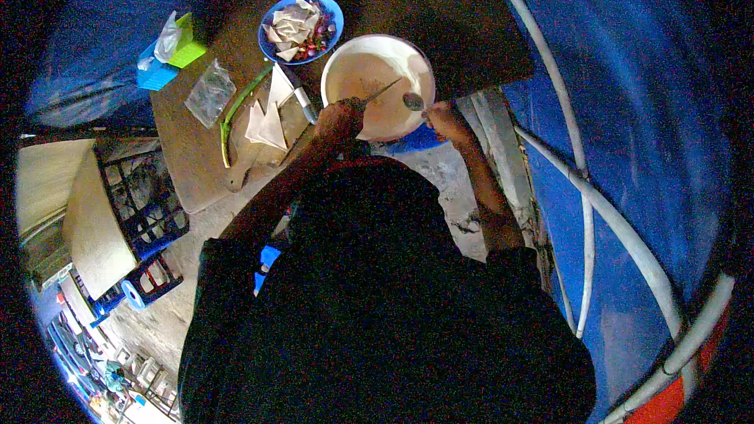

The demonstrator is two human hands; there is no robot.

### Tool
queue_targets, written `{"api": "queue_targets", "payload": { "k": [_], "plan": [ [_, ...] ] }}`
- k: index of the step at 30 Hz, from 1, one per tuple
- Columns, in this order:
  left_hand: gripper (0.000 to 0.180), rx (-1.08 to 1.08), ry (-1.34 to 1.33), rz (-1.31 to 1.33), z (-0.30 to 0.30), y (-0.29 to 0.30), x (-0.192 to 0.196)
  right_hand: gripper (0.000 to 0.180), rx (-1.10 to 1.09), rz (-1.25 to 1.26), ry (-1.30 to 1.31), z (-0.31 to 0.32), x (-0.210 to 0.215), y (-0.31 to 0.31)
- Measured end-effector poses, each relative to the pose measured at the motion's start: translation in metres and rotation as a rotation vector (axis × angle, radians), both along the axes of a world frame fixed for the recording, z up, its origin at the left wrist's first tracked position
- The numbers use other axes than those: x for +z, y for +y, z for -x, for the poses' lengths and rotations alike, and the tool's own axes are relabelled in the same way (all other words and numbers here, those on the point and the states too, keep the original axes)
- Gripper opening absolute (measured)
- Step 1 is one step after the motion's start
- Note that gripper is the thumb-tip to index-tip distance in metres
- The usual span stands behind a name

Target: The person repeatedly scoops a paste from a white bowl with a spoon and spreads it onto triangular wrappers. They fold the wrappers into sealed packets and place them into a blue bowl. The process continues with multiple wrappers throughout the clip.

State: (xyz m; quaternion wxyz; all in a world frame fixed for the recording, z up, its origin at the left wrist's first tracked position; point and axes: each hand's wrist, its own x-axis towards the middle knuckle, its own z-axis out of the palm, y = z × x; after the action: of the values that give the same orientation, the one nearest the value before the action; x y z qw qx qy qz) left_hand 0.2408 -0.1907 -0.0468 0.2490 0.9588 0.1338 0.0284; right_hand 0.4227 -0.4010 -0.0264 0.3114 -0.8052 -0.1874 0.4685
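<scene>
- Left hand (342, 119): fingers clenched around a thin, dark, pointed utensil (383, 89), its tip over the wide, round white bowl (326, 82).
- Right hand (448, 120): fingers grasping a dark, round-headed spoon (412, 101) inside the bowl's right side.
- The bowl stands at the brown wooden bench (471, 27)'s near edge; open bench stretches beyond, rightward.
- Pale, flat triangular sheets (267, 129) lie left of the left hand.
</scene>
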Motion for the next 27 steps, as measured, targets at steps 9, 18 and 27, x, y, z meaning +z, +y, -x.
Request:
{"api": "queue_targets", "payload": {
  "k": [9, 18, 27],
  "plan": [
    [0.029, 0.398, -0.183, 0.688, 0.034, 0.042, -0.034, 0.019, 0.287, -0.047, -0.94, 0.023, -0.022, 0.065],
    [0.042, 0.191, -0.585, 0.9, 0.029, 0.039, -0.056, 0.042, 0.061, -0.685, -0.53, 0.031, -0.097, 0.109],
    [0.045, 0.462, -0.442, 1.177, 0.03, 0.034, -0.084, 0.04, 0.309, -0.687, -0.541, 0.027, -0.149, 0.094]
  ]
}}
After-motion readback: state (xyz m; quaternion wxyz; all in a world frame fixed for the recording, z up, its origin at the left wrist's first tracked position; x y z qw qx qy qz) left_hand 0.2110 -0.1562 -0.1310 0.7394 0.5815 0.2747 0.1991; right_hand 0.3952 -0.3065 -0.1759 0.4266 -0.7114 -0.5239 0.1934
